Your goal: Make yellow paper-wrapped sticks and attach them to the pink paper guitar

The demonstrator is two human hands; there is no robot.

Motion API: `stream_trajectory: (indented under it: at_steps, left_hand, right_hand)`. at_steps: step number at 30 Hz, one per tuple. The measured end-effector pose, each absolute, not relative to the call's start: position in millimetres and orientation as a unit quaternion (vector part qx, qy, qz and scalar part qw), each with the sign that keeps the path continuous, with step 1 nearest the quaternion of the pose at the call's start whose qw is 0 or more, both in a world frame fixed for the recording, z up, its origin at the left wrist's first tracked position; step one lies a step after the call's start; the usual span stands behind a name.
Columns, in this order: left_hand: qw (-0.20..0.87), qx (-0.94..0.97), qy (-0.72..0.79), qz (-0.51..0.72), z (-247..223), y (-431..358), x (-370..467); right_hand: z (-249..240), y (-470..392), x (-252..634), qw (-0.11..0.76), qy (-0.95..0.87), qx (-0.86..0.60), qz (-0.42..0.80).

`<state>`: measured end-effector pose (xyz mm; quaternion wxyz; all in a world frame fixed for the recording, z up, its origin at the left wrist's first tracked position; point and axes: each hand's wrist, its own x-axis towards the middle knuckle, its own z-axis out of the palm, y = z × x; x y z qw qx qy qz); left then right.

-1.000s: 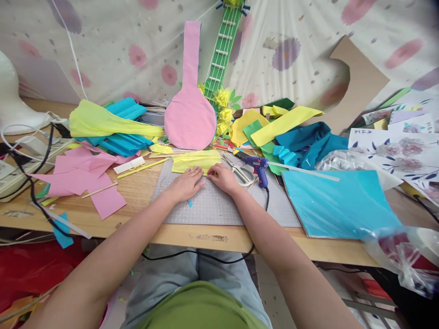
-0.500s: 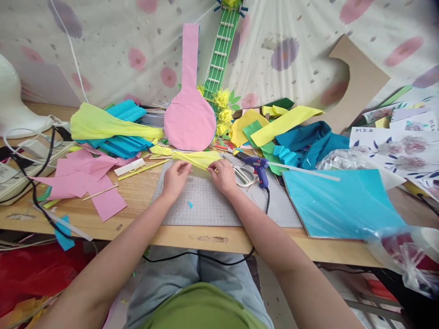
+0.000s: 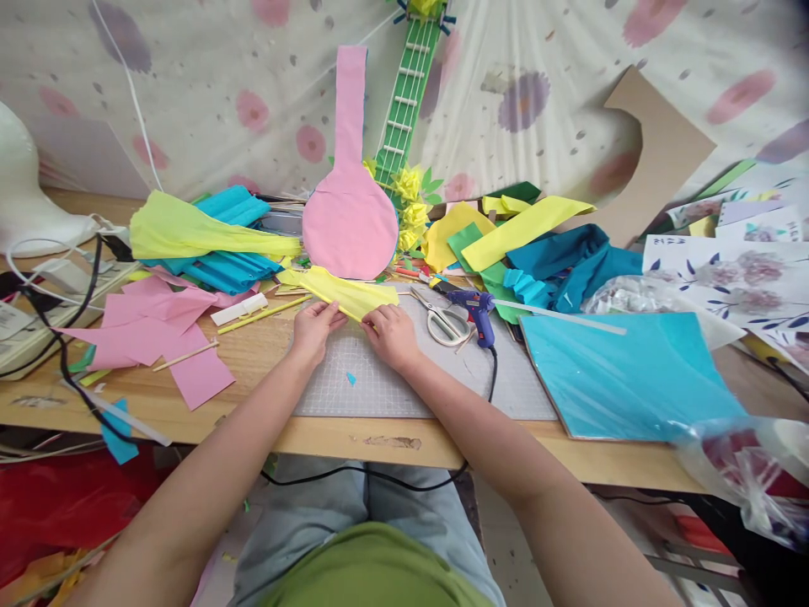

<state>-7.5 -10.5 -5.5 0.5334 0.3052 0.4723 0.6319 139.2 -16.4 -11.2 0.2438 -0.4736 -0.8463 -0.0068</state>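
A strip of yellow crepe paper (image 3: 345, 291) lies stretched between my hands above the grey cutting mat (image 3: 404, 388). My left hand (image 3: 316, 329) pinches its near edge at the left. Just beside it, my right hand (image 3: 390, 333) grips the same edge with fingers closed. Behind the paper a pink banjo-shaped piece (image 3: 350, 223) leans upright. To the right of my right hand are white-handled scissors (image 3: 447, 327) and a purple glue gun (image 3: 479, 314) with a long clear glue stick in it.
Pink paper scraps (image 3: 152, 316) and a yellow stick (image 3: 262, 314) lie on the left. A blue paper pack (image 3: 632, 371) rests at the right. A green stringed instrument (image 3: 404, 110) with yellow flowers stands behind. The glue gun's black cord (image 3: 494, 371) runs over the table's front edge.
Both hands have moved slightly left and toward me with the yellow crepe paper. The paper now spreads wider, and more of the scissors shows.
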Motion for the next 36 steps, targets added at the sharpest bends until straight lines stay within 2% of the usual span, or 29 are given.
stream_trajectory:
  at_steps: [4,7,13,17,19,22,24,26,28,31,36]
  left_hand:
    - [0.537,0.310,0.474,0.625,-8.3,-7.4,-7.5]
    - [0.534,0.316,0.477,0.623,-8.9,-6.1,-8.6]
    - [0.530,0.331,0.481,0.615,-12.7,-1.7,-14.8]
    - [0.481,0.324,0.528,0.620,-11.8,2.7,-24.8]
    - [0.462,0.315,0.545,0.624,-10.3,5.2,-32.2]
    - [0.484,0.300,0.541,0.619,-7.7,7.6,-41.4]
    - [0.512,0.303,0.522,0.611,-6.1,7.4,-43.4]
    - [0.542,0.320,0.505,0.590,-4.8,5.2,-42.0]
    - [0.572,0.348,0.494,0.555,-3.6,1.6,-38.8]
    - [0.602,0.393,0.479,0.503,-2.3,-4.2,-34.8]
    - [0.614,0.405,0.465,0.491,0.5,-8.7,-34.8]
  right_hand:
    - [-12.9,-16.4,137.4,0.222,-0.858,-0.464,-0.001]
    - [-12.5,-17.0,137.3,0.238,-0.856,-0.459,0.011]
    - [-10.0,-8.1,155.1,0.362,-0.767,-0.524,0.075]
    - [3.6,0.4,188.4,0.433,-0.681,-0.576,0.135]
    - [16.4,-2.3,211.2,0.374,-0.687,-0.583,0.221]
    - [35.6,-17.7,252.4,0.196,-0.712,-0.540,0.405]
    - [43.1,-31.0,282.0,0.088,-0.705,-0.547,0.443]
    - [44.1,-41.2,308.5,0.024,-0.687,-0.607,0.400]
    - [39.1,-44.8,326.7,0.037,-0.657,-0.700,0.278]
    - [24.3,-37.1,332.7,0.133,-0.634,-0.746,0.157]
    - [-3.6,-13.5,310.8,0.212,-0.624,-0.740,0.133]
